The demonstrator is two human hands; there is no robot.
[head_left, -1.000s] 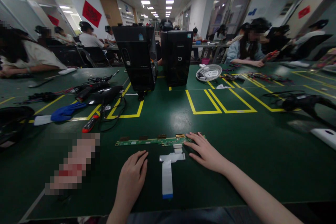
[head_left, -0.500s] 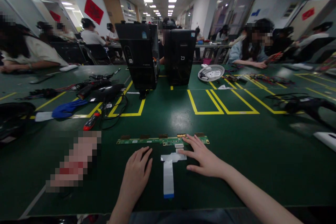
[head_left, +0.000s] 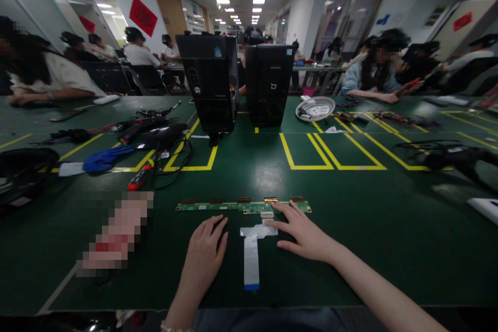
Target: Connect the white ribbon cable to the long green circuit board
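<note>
A long, narrow green circuit board lies across the table in front of me. From its connector a white flat ribbon cable runs toward me, folded into a T shape and ending in a blue tip. My right hand rests with fingers spread over the board's right part, one fingertip by the cable's upper end. On the left, my left hand lies on the table just below the board, its fingers stretched out and holding nothing.
Two black computer towers stand farther back. Left lie a red-black screwdriver, a blue glove, cables and a pixelated patch. A white basket sits at back right, with black cabling nearer. People sit around other tables.
The whole view has shifted slightly, so everything sits a little farther right. Both hands keep the same pose beside the board and cable.
</note>
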